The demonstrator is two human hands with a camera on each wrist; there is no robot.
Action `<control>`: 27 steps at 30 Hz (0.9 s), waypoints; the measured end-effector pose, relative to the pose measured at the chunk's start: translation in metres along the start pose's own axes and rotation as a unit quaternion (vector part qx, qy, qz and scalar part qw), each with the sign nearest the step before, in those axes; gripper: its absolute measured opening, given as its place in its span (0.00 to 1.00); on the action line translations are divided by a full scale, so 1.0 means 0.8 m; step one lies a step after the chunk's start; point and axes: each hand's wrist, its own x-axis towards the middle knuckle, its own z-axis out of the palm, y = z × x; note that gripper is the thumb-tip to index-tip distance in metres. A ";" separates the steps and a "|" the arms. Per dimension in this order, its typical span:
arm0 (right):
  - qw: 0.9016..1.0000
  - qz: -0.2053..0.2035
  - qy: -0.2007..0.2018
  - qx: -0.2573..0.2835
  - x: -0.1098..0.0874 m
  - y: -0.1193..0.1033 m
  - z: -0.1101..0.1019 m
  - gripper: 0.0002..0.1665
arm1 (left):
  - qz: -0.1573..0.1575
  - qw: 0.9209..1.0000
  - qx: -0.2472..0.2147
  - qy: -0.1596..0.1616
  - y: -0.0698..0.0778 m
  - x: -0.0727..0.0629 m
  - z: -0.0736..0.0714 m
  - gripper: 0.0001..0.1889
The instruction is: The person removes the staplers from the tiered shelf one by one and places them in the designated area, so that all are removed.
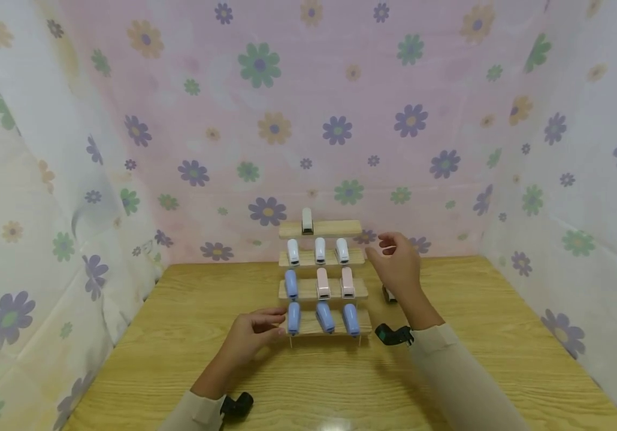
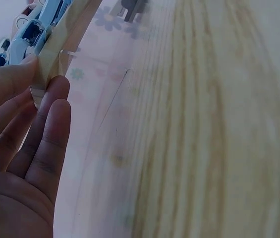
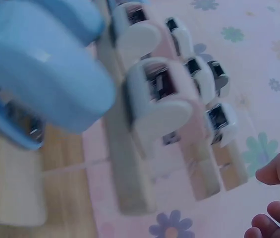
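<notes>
Staplers (image 1: 323,284) line a wooden rack (image 1: 341,228) near the back edge of the counter (image 1: 168,335); the left hand (image 1: 248,337) pinches the left end of the bottom shelf (image 1: 309,324); the right hand (image 1: 400,267), grip loose and empty, hovers beside the rack's right edge.

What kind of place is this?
Perhaps a small tabletop booth: pale pink and white flower-patterned sheets hang on three sides of a yellow-brown wood-grain table, and a stepped pale wooden rack holds small blue, pink and white staplers.
</notes>
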 end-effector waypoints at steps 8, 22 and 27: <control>0.999 -0.032 -0.012 0.032 0.017 -0.039 0.009 0.23 | -0.007 1.000 0.006 0.000 0.004 -0.001 -0.001 0.17; 0.998 -0.031 -0.047 0.017 0.034 -0.083 0.046 0.32 | -0.017 1.000 0.000 -0.003 0.007 0.000 -0.001 0.17; 0.998 -0.028 -0.052 0.002 0.037 -0.099 0.057 0.31 | -0.019 1.000 -0.004 -0.005 0.007 -0.001 -0.001 0.17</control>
